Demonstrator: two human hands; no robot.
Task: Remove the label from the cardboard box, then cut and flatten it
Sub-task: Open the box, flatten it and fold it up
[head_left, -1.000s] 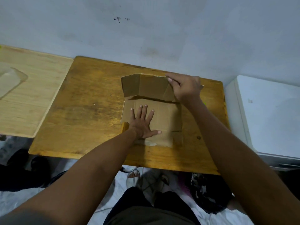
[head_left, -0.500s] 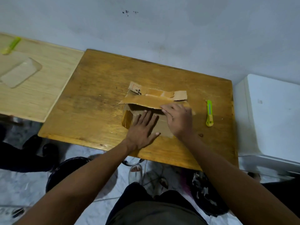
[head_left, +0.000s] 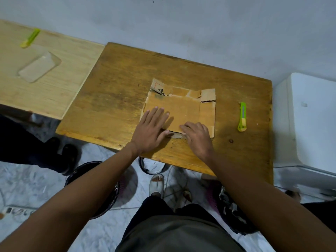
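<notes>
Head view, looking down: I am leaning over the brown wooden table, which is bearing everything I am working with. Near its middle the cardboard box is lying cut open and nearly flat, panels folded over one another, one torn flap sticking out on its far side. I am pressing both palms on its near edge, probably to crease the folds so it stays down. My left hand is lying open on the box's near left corner, fingers spread and flat, gripping nothing. My right hand is bearing down just right of it, fingers together and slightly curled over the edge. Well right of the box, the green utility knife is resting untouched, seemingly finished with.
</notes>
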